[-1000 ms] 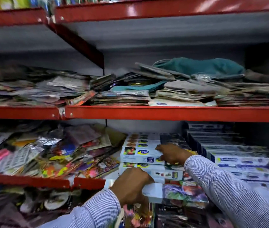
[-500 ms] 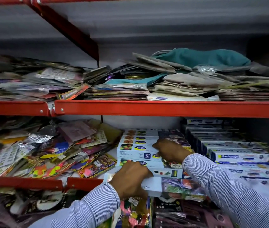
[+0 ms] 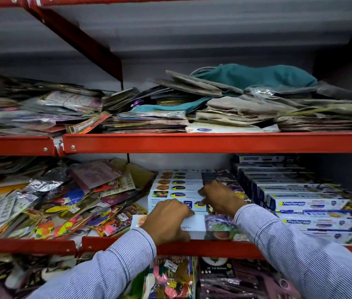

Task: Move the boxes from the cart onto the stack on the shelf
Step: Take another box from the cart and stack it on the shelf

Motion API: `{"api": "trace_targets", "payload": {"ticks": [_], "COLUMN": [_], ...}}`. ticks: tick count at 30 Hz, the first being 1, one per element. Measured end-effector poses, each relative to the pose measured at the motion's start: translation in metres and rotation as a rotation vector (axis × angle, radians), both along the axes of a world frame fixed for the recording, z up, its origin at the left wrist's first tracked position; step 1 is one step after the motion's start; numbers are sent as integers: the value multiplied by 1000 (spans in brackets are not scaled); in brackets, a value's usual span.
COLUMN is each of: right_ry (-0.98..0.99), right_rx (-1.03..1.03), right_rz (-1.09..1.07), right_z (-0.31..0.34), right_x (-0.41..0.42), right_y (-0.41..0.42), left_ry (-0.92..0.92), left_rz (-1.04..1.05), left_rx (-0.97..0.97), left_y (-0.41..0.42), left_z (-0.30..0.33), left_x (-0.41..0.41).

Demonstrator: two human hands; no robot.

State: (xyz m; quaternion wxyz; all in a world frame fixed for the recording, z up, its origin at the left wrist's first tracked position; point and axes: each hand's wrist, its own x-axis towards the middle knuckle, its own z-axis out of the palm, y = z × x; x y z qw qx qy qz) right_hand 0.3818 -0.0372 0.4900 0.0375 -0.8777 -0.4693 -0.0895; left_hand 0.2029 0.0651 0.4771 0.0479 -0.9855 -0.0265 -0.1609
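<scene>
So the boxes (image 3: 176, 190) are sitting in a low stack on the middle shelf (image 3: 203, 248), several long white cling-film cartons laid flat side by side, with one longer box (image 3: 205, 226) out front at the shelf lip, right under both hands. Left hand (image 3: 166, 221) is draped flat over the front box's top edge, fingers curled down the near face, more pressing than gripping. Right hand (image 3: 220, 198) rests on the top layer of the stack with fingers spread fairly narrow, nudging a carton; whether it's actually pinching anything, can't tell.

Progress-wise: looks like a fair few boxes are already up there and this is the squaring-up bit of one placement. The cart isn't in shot at all, so no idea how many are left to move.

Around it: a neat row of Freshwrapp boxes (image 3: 306, 205) just to the right, a messy heap of colourful packets (image 3: 63, 201) to the left, and folded cloth and paper piles (image 3: 235, 104) on the shelf above.
</scene>
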Motion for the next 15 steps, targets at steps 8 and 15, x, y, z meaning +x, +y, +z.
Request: {"api": "trace_targets", "payload": {"ticks": [8,15], "right_ry": [112,173], "right_rx": [64,48], "right_rz": [51,83], "right_z": [1,3], "right_x": [19,30], "right_y": [-1,-3], "left_ry": [-27,-59], "left_rz": [37,30], "left_rx": [-100,-195], "left_y": [17,27], "left_z": [7,-6], "left_x": [26,42]}}
